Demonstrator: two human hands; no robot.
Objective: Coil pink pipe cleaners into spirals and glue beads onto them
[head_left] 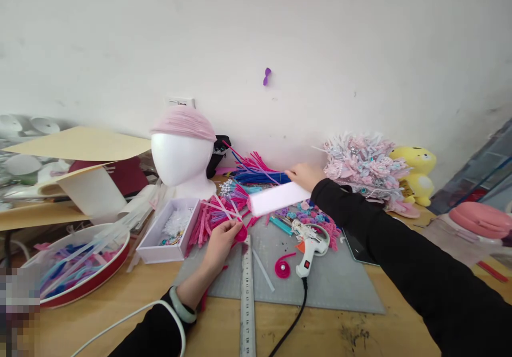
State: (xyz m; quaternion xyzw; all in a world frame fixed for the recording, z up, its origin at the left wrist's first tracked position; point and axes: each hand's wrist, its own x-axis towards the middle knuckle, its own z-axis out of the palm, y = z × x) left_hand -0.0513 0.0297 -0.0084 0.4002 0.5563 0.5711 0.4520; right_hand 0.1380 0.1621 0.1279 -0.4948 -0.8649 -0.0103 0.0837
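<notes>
My left hand (221, 241) pinches a pink coil (241, 233) with pale pipe cleaners (224, 207) crossing above the fingers. Farther back, my right hand (306, 176) reaches to the bundle of blue and pink pipe cleaners (258, 174), fingertips closed at its right end; whether they grip a stem is too small to tell. A long white box (276, 199) lies just below that hand. On the grey cutting mat (332, 287) are a glue gun (312, 250), a dark pink spiral with a bead (282, 267), a clear glue stick (263, 269) and a steel ruler (247, 298).
A white mannequin head (180, 159) with pink wrap stands behind a bead box (168, 234). A red-rimmed basin (86, 287) is at left. Decorated flower headpiece (362, 167), yellow plush toy (418, 173) and phone (358, 247) are at right. The gun's black cord (294, 319) crosses the front edge.
</notes>
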